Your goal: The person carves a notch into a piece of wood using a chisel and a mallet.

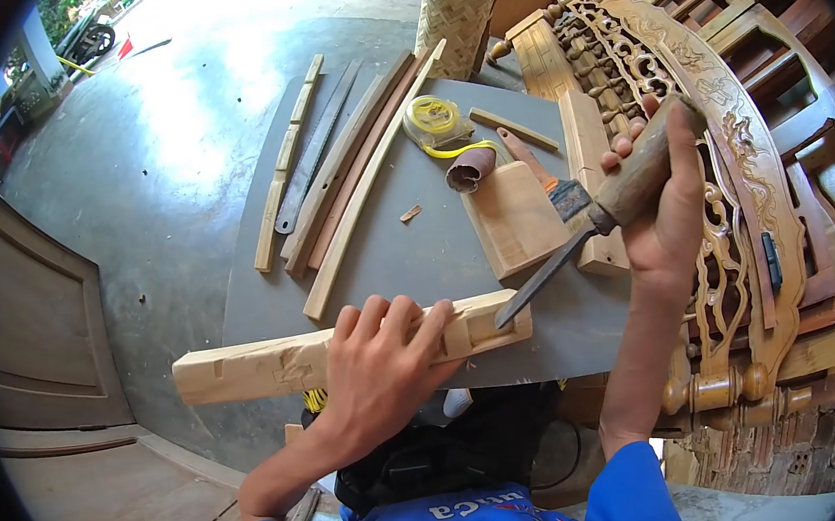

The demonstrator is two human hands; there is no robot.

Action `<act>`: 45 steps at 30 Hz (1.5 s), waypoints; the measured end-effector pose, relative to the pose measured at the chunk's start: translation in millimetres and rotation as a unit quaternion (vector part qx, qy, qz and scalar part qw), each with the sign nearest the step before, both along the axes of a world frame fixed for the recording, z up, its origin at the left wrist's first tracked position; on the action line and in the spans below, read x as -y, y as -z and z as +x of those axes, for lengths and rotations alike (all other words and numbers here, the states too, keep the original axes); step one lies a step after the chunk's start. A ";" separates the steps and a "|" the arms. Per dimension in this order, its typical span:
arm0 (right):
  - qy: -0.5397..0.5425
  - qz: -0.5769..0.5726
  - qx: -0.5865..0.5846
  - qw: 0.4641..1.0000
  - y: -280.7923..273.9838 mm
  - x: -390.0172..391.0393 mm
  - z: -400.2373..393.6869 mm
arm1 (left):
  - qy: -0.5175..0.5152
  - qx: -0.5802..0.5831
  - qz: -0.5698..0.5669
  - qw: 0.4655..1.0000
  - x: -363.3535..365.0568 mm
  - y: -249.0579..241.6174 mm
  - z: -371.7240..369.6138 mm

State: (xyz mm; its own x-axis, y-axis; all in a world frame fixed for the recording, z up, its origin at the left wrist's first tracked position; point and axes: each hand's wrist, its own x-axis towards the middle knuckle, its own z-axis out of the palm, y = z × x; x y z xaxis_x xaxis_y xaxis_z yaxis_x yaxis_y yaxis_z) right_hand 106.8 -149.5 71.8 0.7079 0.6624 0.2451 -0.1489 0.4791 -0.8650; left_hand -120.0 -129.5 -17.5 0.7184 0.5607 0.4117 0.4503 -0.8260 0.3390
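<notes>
A pale wooden bar [257, 368] with cut notches lies along the near edge of the grey table. My left hand [379, 360] is wrapped over the bar near its middle and grips it. In my right hand [669, 206] is a chisel [635, 174], held by its thick wooden handle. Its narrow metal blade slants down to the left, with the tip right at a notch by the bar's right end. Beyond the blade are a square wooden block [514, 213] and a paintbrush [540, 170] with dark bristles.
On the grey table [418, 260] lie several wooden strips [358, 166], a handsaw blade [316, 150], a yellow tape roll [434, 115], rolled sandpaper [471, 169] and a wood chip [411, 214]. Carved wooden furniture [715, 111] stands close on the right. Wooden panels [30, 308] are at the left.
</notes>
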 end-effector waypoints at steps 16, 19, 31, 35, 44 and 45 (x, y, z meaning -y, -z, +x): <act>0.020 0.196 0.213 0.957 11.7 80.5 -67.4 | -0.018 -0.026 -0.043 0.999 9.9 -7.6 13.0; 0.026 0.237 0.259 0.936 15.0 76.1 -74.5 | -0.021 -0.025 -0.051 0.998 9.0 -7.6 13.2; -0.050 0.059 0.460 0.884 -5.3 9.8 -86.7 | 0.021 0.039 -0.115 0.992 -11.6 1.6 14.2; -0.059 0.088 0.599 0.794 -9.3 -6.7 -101.1 | 0.030 0.006 -0.137 0.990 -14.5 13.5 7.0; -0.018 0.039 0.680 0.732 20.4 -4.2 -153.8 | 0.036 0.035 -0.147 0.988 -15.3 10.3 9.2; -0.002 0.035 0.678 0.734 20.1 -5.7 -152.7 | 0.036 0.040 -0.145 0.988 -16.4 9.2 10.4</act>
